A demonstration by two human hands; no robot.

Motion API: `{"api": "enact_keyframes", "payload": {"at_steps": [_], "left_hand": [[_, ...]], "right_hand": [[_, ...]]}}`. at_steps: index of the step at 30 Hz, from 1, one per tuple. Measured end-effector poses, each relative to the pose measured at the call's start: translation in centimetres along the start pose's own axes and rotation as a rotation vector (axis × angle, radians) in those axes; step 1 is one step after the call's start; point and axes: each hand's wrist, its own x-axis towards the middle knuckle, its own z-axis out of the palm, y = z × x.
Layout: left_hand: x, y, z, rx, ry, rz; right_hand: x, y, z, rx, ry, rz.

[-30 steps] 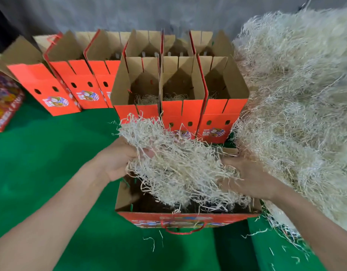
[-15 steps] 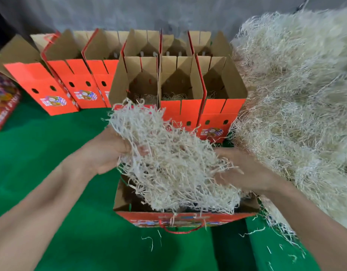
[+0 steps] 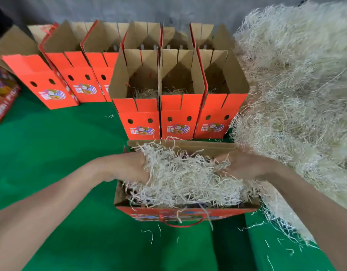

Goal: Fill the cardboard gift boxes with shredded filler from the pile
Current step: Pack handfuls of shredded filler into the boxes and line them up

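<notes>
1. Now the filler (image 3: 188, 182) sits heaped in the near box (image 3: 127, 198), and some strands hang over its front rim. A hard push could spill more onto the green cloth (image 3: 71, 153).
2. The left hand (image 3: 133, 167) is sunk into the filler, so I cannot tell how its fingers lie. The right hand (image 3: 241, 165) seems to curl its fingers on a tuft.
3. The pile (image 3: 295, 94) touches the box on the right, so a forearm may drag strands out.
4. Upright boxes (image 3: 178, 122) stand just behind, so open room is only to the left.

Matt cardboard boxes (image 3: 179, 106), papery shredded filler (image 3: 188, 178), seemingly felt tablecloth (image 3: 57, 145).
</notes>
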Motion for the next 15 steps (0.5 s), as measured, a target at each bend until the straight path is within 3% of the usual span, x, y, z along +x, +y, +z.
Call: {"api": "enact_keyframes", "payload": {"at_steps": [4,9,15], "left_hand": [[0.3,0.5,0.3,0.139,-0.198,0.042],[3.9,3.6,0.9,0.233,-0.266,0.159],[8.0,4.1,3.3,0.441,-0.531,0.069]], "right_hand": [[0.8,-0.4,-0.3,0.031,-0.138,0.182],[4.2,-2.2,0.4,0.002,-0.198,0.176],[8.3,-2.5,1.9,-0.078,-0.297,0.221]]}}
